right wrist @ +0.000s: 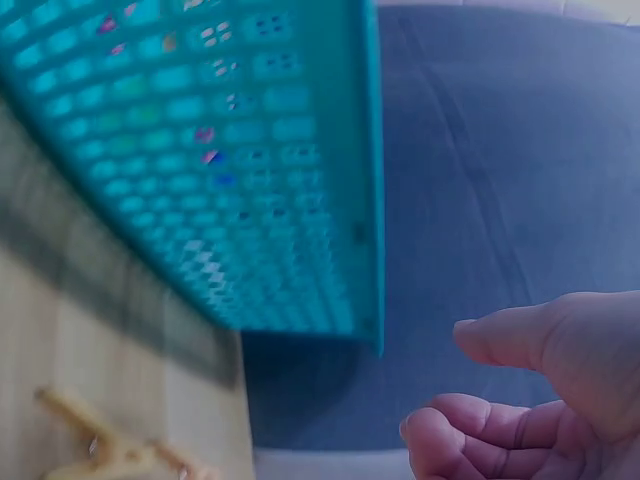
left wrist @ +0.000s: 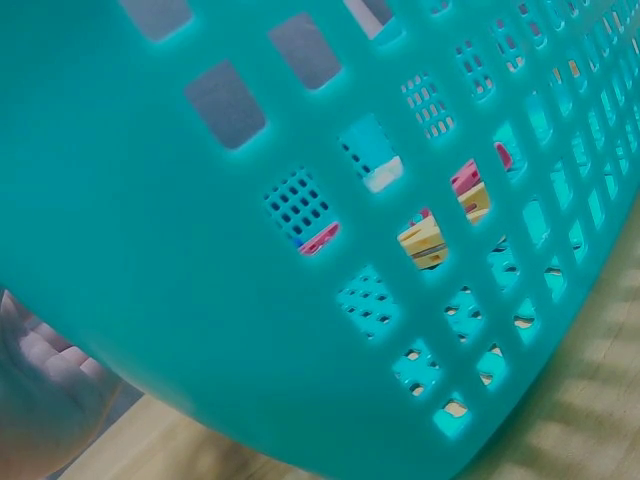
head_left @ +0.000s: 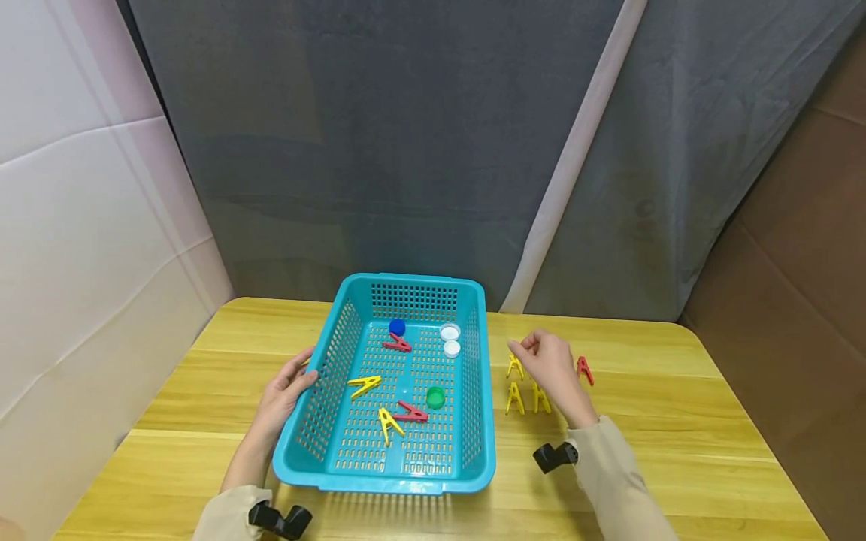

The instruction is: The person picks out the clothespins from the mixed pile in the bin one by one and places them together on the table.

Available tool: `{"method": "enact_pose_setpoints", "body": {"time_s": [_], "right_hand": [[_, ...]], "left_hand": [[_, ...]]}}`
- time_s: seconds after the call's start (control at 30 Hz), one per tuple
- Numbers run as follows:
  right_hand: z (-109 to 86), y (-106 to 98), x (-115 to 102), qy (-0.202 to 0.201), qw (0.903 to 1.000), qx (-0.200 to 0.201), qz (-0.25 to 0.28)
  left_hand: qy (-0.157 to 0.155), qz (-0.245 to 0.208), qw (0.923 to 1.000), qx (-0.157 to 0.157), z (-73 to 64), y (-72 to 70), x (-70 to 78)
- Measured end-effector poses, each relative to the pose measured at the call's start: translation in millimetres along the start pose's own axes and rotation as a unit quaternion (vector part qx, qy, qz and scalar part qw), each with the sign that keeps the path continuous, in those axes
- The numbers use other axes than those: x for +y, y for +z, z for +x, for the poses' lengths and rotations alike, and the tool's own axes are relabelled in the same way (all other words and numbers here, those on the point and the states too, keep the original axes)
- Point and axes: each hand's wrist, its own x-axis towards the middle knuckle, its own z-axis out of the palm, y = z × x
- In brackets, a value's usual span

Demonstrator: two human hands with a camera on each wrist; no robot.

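Note:
A turquoise plastic basket [head_left: 389, 485] with perforated walls stands in the middle of the table. My left hand [head_left: 280, 394] grips its left rim, thumb at the edge and fingers against the outside. Inside lie yellow clothespins [head_left: 365, 385], red clothespins [head_left: 398, 343] and a few bottle caps: one blue [head_left: 397, 327], one green [head_left: 435, 397], two white [head_left: 451, 349]. To the basket's right, my right hand [head_left: 551, 364] hovers over more yellow clothespins [head_left: 515, 399]. In the right wrist view its thumb and loosely bent fingers are apart, with nothing between them.
A red clothespin [head_left: 585, 370] lies just right of my right hand on the wooden table [head_left: 676, 443]. Grey cloth [head_left: 419, 150] hangs behind the table's far edge. A white panel [head_left: 101, 225] flanks the left side, a brown one [head_left: 791, 248] the right.

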Motion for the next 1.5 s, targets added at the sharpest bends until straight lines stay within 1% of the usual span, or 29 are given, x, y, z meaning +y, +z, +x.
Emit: {"method": "enact_pose_setpoints", "body": {"time_s": [0.13, 0.3, 0.37, 0.5, 0.67, 0.9, 1.07, 1.23, 1.37, 1.5], "right_hand": [[5.6, 4.8, -17.5, -0.029, 0.9995, 0.004, 0.011], [10.0, 13.6, -35.7, -0.043, 0.9988, 0.004, 0.022], [10.9, 16.9, -41.7, -0.047, 0.9985, 0.003, 0.027], [11.8, 21.8, -51.6, -0.067, 0.9974, 0.002, 0.027], [13.6, 25.2, -58.8, -0.089, 0.9957, 0.001, 0.025], [15.4, 28.6, -67.2, -0.101, 0.9943, -0.013, 0.032], [16.4, 34.2, -73.8, -0.105, 0.9935, -0.027, 0.036], [17.4, 42.3, -81.6, -0.12, 0.9915, -0.03, 0.041], [17.7, 49.2, -87.7, -0.129, 0.9895, -0.043, 0.049], [19.3, 56.6, -94.1, -0.129, 0.9887, -0.053, 0.055]], "left_hand": [[-0.002, -0.001, 1.0, 0.001, 0.5, 0.0, -0.4], [-0.002, 0.0, 1.0, 0.002, 1.8, 0.3, -1.3], [-0.002, 0.005, 1.0, 0.002, 2.2, 0.8, -1.1], [-0.005, 0.018, 0.9998, 0.001, 2.8, 1.8, -0.1], [-0.01, 0.026, 0.9996, 0.002, 3.6, 1.6, 0.2], [-0.018, 0.025, 0.9995, 0.006, 3.9, 1.1, 0.4], [-0.016, 0.025, 0.9995, 0.01, 3.3, 1.2, 0.5], [-0.014, 0.021, 0.9996, 0.011, 2.2, 1.3, 0.9], [-0.011, 0.018, 0.9997, 0.013, 1.3, 1.0, 0.7], [-0.008, 0.018, 0.9997, 0.013, 0.9, 1.0, 0.8]]}}
